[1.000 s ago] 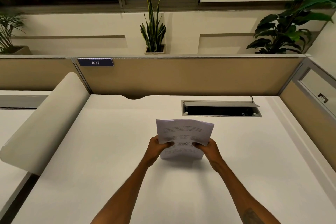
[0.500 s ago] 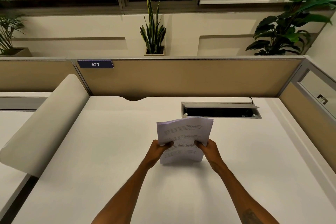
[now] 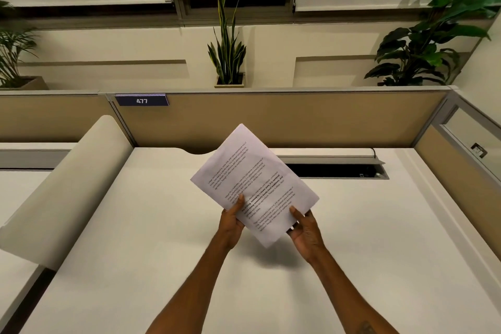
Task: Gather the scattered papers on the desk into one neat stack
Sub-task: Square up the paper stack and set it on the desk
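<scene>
A: where's the white printed paper stack (image 3: 254, 184)?

B: lifted off the cream desk (image 3: 135, 238), tilted. Left hand (image 3: 231, 221) and right hand (image 3: 305, 229) each pinch a lower edge.

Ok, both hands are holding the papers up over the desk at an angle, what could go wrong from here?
1. The papers are gripped only near their lower edge by the left hand and right hand; the free upper part could flop or sheets could fan apart.
2. The stack is tilted diagonally, so loose sheets might slide out toward the desk.
3. The open cable tray lies just behind; a slipped sheet could drop into it.
</scene>
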